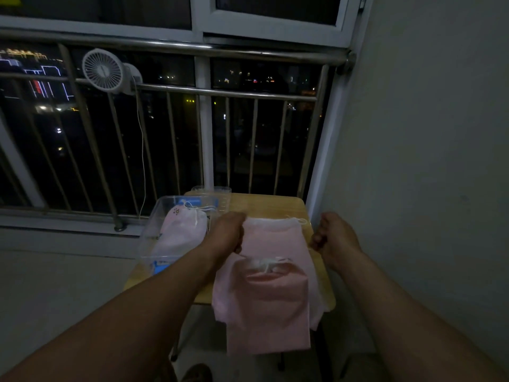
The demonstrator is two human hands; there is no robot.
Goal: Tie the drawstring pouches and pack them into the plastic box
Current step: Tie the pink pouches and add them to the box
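A pink pouch (275, 238) lies lengthwise on the surface (264, 205) between my left hand (228, 232) and right hand (336, 238), its drawstring (298, 220) at the far right corner, nearer my right hand; both hands are curled, and I cannot tell whether either grips anything.

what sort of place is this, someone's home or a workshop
Probably an enclosed balcony or window corner of a high-rise flat, at night: a steel railing guards the windows, city lights glow beyond, and a clip-on fan and small wooden table suggest home use.
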